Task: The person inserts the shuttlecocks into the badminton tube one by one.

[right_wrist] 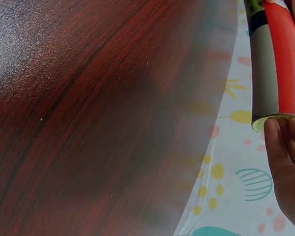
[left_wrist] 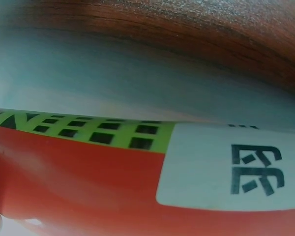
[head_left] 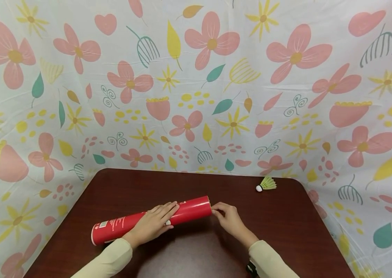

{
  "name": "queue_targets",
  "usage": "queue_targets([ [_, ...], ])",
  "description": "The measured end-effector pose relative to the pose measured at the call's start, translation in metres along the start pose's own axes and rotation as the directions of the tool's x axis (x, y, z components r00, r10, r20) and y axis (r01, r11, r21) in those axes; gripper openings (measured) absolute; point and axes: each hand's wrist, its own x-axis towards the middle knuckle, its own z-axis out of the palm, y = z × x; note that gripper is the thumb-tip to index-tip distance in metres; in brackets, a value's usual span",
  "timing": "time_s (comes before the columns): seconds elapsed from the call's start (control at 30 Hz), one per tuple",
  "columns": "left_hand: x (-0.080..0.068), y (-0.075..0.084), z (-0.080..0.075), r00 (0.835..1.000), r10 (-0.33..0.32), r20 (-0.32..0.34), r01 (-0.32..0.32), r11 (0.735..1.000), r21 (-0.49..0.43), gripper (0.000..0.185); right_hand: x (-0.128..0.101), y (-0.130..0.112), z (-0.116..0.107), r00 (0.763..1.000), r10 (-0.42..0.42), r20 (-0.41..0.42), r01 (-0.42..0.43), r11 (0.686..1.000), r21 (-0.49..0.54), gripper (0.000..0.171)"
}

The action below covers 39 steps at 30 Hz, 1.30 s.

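A long red shuttlecock tube (head_left: 192,210) lies slantwise over the table, its mouth end at the right. My left hand (head_left: 155,220) grips it around the middle, fingers over the top and thumb on the near side. The tube's printed side (left_wrist: 88,172) fills the lower left wrist view. At the mouth, my right hand (head_left: 229,220) pinches with thumb and fingertips at the yellow-green edge (right_wrist: 258,124) of what looks like a shuttlecock; most of it is hidden inside the tube. Another yellow shuttlecock (head_left: 267,184) with a white cork lies at the far right.
The dark brown table (head_left: 286,231) has rounded far corners. A flower-printed cloth (head_left: 189,96) hangs behind it and along both sides. A small black item (head_left: 251,269) shows beside the right sleeve.
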Motion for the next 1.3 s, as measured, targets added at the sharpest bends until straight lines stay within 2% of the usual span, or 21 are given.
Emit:
queue_targets([
  [0.27, 0.001, -0.001, -0.001, 1.0, -0.001, 0.018, 0.001, 1.0, 0.0, 0.074, 0.002, 0.003, 0.001, 0.999, -0.032, 0.013, 0.032, 0.999, 0.005, 0.014],
  [0.63, -0.002, -0.002, 0.001, 1.0, -0.007, 0.023, 0.007, 1.0, -0.001, 0.077, 0.0, 0.01, -0.004, 0.993, -0.06, 0.101, 0.057, 0.998, 0.029, 0.015],
  [0.83, -0.004, -0.001, 0.001, 0.999, -0.017, 0.03, 0.017, 1.0, -0.004, 0.077, 0.0, 0.019, -0.016, 0.993, -0.079, 0.091, 0.078, 0.997, 0.009, 0.015],
  [0.93, -0.004, -0.002, 0.0, 0.999, -0.012, 0.031, 0.013, 1.0, -0.006, 0.074, 0.0, 0.026, -0.026, 0.995, -0.048, 0.083, 0.049, 0.999, -0.011, 0.015],
  [1.1, -0.004, -0.004, -0.002, 1.0, -0.014, 0.018, 0.014, 1.0, -0.005, 0.074, 0.002, 0.044, -0.045, 0.998, 0.047, 0.04, -0.045, 0.998, -0.053, 0.015],
  [1.3, -0.004, -0.005, -0.002, 1.0, -0.014, 0.015, 0.014, 1.0, -0.012, 0.077, 0.001, 0.071, -0.071, 0.988, 0.153, -0.021, -0.154, 0.983, -0.098, 0.015],
])
